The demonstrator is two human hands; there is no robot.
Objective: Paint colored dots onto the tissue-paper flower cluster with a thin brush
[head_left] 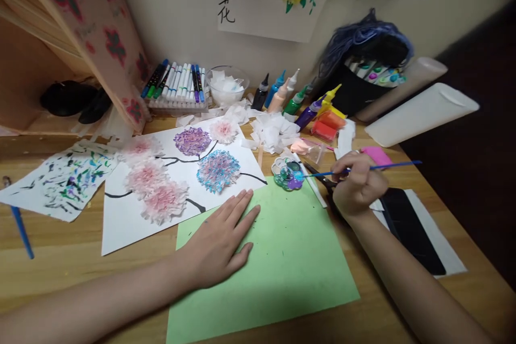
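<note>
My left hand [220,239] lies flat, fingers apart, on the upper left part of a light green sheet of paper [282,263] on the wooden desk. My right hand [357,185] is closed on a thin blue paintbrush [387,166]. The brush tip rests in a small flower-shaped palette [287,173] with blue and purple paint, just above the green sheet's top right corner.
A white sheet with tissue-paper flowers [177,172] lies left of the green sheet, beside a paint-smeared sheet [64,177]. Markers [177,83], a bowl [228,86], paint bottles [282,97], tissue scraps [272,131], a black bag [363,72], white rolls [419,113] and a black tablet [415,228] crowd the back and right.
</note>
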